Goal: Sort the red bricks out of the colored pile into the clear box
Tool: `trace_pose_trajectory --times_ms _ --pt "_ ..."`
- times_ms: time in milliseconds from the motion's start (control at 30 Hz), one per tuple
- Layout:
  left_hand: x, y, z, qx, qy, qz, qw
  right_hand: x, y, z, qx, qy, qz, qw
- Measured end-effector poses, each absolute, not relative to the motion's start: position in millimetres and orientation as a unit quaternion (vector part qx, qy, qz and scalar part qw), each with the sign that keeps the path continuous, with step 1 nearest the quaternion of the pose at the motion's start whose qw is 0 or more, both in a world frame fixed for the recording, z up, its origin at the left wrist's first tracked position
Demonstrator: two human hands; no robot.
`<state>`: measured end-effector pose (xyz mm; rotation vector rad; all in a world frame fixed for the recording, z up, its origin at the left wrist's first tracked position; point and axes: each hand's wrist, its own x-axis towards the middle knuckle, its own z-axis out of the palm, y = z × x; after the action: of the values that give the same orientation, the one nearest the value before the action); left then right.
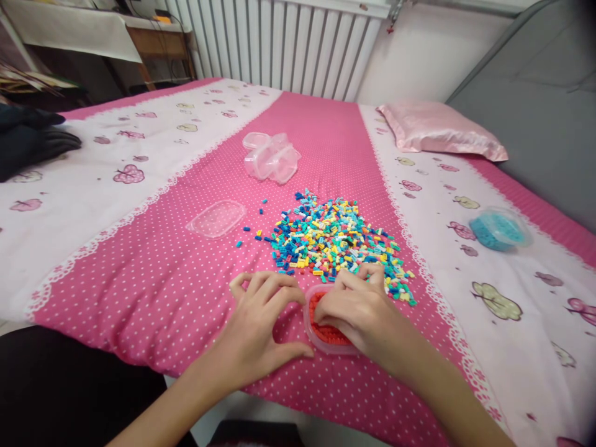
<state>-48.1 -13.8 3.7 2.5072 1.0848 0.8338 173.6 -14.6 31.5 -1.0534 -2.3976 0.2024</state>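
A clear plastic container [310, 332] with red toy bricks [331, 334] in it sits near the bed's front edge. My right hand [361, 310] reaches over its right side, fingers curled down among the red bricks; the fingertips and anything between them are hidden. On the container's left side is my left hand [263, 320], thumb and fingers spread in a curve, holding nothing; whether it touches the rim I cannot tell. Just beyond both hands lies a heap of small mixed bricks [333, 239] in blue, yellow, green, white and other colours.
To the left of the heap lies a clear lid [218, 218]. Several clear containers [272, 158] are clustered farther back. A container of light blue bricks [498, 230] stands at right. A pink pillow [440, 129] and dark gloves [35, 139] lie on the patterned bedspread [186, 292].
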Motion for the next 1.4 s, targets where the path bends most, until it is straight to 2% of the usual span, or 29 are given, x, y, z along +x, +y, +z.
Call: trace_pose_trajectory --times_ms 500,667,767,933,1133,1400 --pt "-54.6 -7.2 3.5 0.855 0.399 0.286 0.169 171.2 -16.8 28.1 -0.397 -0.859 0.107 0.306" --pt "-78.4 11.1 4.3 0.835 0.412 0.293 0.215 184.4 -21.1 42.9 -0.421 -0.824 0.092 0.369" --pt "-92.0 25.7 -1.4 0.797 0.488 0.321 0.151 207.0 -28.8 43.7 -0.437 -0.818 0.064 0.368" --pt "-91.5 52.0 -9.9 0.766 0.558 0.313 0.061 247.3 -42.6 16.6 -0.511 -0.777 0.088 0.356" --pt "-60.8 96.2 -0.7 0.804 0.549 0.23 0.009 264.9 -38.9 -1.7 -0.605 -0.687 0.178 0.361" --pt "-29.3 134.4 5.8 0.853 0.507 0.122 -0.02 258.5 -41.4 -0.1 -0.589 -0.695 0.197 0.361"
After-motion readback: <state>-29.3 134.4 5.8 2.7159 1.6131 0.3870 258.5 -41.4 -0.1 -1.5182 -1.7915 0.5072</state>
